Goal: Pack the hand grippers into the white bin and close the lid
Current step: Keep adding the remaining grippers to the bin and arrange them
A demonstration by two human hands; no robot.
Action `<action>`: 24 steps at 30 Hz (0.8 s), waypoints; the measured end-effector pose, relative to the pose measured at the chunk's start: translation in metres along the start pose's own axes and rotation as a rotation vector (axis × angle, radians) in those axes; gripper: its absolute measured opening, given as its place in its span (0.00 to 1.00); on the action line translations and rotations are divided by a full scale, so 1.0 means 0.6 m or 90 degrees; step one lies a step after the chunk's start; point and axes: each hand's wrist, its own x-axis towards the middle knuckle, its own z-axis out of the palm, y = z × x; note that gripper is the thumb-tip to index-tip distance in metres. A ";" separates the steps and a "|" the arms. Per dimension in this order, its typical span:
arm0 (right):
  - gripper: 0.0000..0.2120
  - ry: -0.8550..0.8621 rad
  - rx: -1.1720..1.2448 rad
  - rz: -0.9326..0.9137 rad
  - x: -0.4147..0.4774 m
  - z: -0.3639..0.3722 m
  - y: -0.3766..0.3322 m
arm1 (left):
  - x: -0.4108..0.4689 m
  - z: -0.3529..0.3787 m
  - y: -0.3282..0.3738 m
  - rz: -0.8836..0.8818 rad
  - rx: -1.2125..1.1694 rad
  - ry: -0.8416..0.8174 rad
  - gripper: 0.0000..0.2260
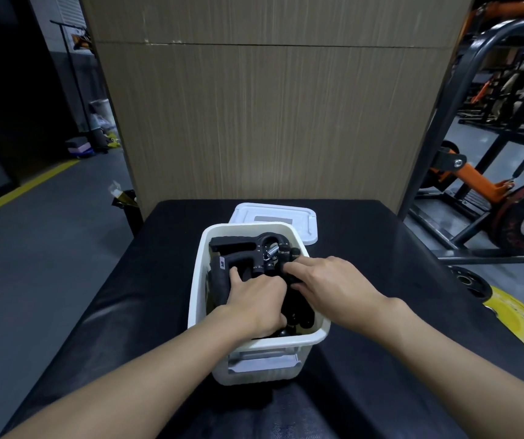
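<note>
A white bin (198,280) stands open on a black padded bench (381,255), holding several black hand grippers (241,245) piled together; one shows a steel spring near the far rim. Both of my hands are inside the bin. My left hand (254,299) reaches down with its fingers curled around a black gripper handle. My right hand (333,280) lies over the right rim, fingertips pressing on another gripper. The white lid (308,223) lies flat on the bench just behind the bin. Lower grippers are hidden under my hands.
A tall wood-grain panel (270,122) rises behind the bench. Gym machines with an orange and black frame (476,179) stand to the right, with a yellow weight plate (520,321) on the floor. Grey floor with a yellow line (23,188) lies to the left.
</note>
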 end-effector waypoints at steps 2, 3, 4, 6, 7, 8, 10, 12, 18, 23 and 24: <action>0.10 -0.008 -0.012 -0.005 -0.003 -0.001 0.001 | -0.001 0.007 -0.003 -0.005 -0.013 0.018 0.06; 0.10 -0.008 -0.017 -0.007 -0.004 0.000 0.001 | -0.002 0.009 -0.006 -0.009 -0.020 0.023 0.05; 0.09 -0.006 -0.022 -0.010 -0.004 0.000 0.001 | -0.002 0.010 -0.009 -0.012 -0.028 0.026 0.04; 0.08 0.000 -0.035 -0.023 -0.003 0.001 -0.001 | -0.002 0.010 -0.016 -0.020 -0.051 0.020 0.04; 0.07 0.000 -0.045 -0.031 -0.002 0.002 -0.002 | -0.003 0.009 -0.019 -0.022 -0.059 0.017 0.04; 0.06 -0.001 -0.057 -0.040 -0.001 0.002 -0.002 | -0.002 0.008 -0.021 -0.022 -0.063 0.014 0.04; 0.04 0.000 -0.074 -0.062 -0.001 0.001 0.001 | -0.001 0.009 -0.021 -0.016 -0.064 0.011 0.04; 0.03 0.000 -0.080 -0.081 0.000 0.000 0.002 | 0.000 0.010 -0.022 -0.012 -0.064 0.006 0.04; 0.05 0.020 -0.068 -0.079 -0.004 0.007 -0.002 | -0.001 0.014 -0.027 -0.001 -0.065 -0.006 0.03; 0.02 -0.023 -0.070 -0.093 0.007 0.006 0.008 | 0.001 0.011 -0.027 0.000 -0.064 -0.010 0.03; 0.01 -0.024 -0.078 -0.096 0.012 0.005 0.008 | 0.002 0.011 -0.028 -0.001 -0.064 -0.009 0.03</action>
